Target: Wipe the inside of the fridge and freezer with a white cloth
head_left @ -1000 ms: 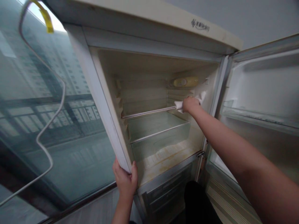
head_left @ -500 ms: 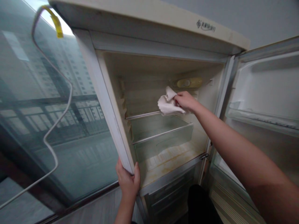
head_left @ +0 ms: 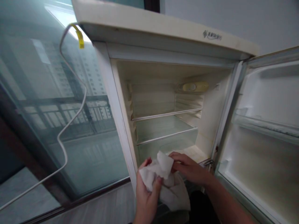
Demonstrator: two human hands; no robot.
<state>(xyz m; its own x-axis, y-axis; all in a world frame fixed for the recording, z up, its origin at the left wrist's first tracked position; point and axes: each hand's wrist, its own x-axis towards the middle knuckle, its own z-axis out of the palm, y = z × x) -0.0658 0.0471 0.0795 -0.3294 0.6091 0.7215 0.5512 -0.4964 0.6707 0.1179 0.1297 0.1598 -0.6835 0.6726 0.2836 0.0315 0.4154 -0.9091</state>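
Head view: you're bunching white cloth [head_left: 176, 197] between both hands, just in front of refrigerator's [head_left: 163, 21] lower opening. Left hand [head_left: 146, 199] is cupping cloth, thumb pressing on near side, other fingers partly hidden. Right hand [head_left: 189, 168] is holding cloth's upper fold, fingers lying close together; can't tell thumb's place. Door [head_left: 268, 96] is standing open on refrigerator's right. For good handling, left is probably best supporting loose bulk, right gathering hanging folds, both staying off refrigerator's edge.

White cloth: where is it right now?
In the head view, the crumpled white cloth is bunched between the left hand and right hand, low and just right of centre, in front of the open cream fridge.
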